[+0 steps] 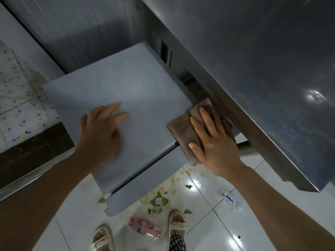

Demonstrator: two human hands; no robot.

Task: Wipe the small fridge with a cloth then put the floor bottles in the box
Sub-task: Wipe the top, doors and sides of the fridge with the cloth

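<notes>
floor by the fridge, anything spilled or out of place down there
Yes. Two plastic bottles lie on their sides: a pink-labelled one between the sandalled feet, a clear one to the right. Torn green leaf scraps and pale stains litter the tiles in front of the fridge.

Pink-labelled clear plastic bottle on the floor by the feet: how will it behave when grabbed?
The clear plastic bottle with the pink label lies on its side on glossy tile, so a nudge will probably roll it. It looks empty, so likely light, and thin walls may dent under a firm grip.
</notes>
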